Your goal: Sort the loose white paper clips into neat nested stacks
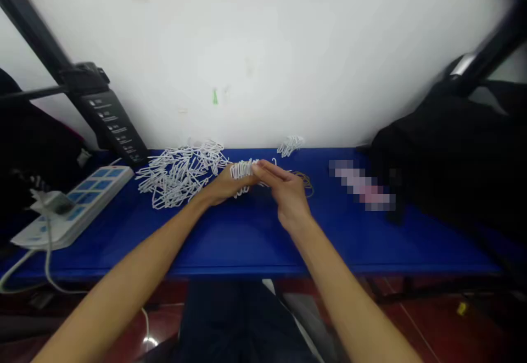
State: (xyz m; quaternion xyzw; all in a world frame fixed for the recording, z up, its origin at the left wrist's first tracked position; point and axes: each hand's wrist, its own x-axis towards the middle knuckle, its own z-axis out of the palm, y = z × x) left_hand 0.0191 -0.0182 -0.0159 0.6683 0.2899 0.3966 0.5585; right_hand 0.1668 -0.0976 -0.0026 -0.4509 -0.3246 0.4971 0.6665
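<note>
A bundle of white wire hooks [242, 170], lined up side by side, lies in my left hand [222, 184], whose fingers are closed around it from the left. My right hand [284, 184] meets it from the right, fingers bent and pressed together at the bundle's right end. Whether a separate hook is pinched there is hidden by the fingers. To the left spreads a loose, tangled pile of white wire hooks [175, 179]. Behind my right hand, tan rubber bands [304, 182] lie on the blue table [247, 242].
Near the wall stands another small bunch of hooks [290, 145]. A white power strip [82, 204] with a plugged-in adapter and cables occupies the left side. Black fabric [444, 160] covers the right side, beside a blurred-out patch [362, 184]. A white wall [267, 50] rises behind.
</note>
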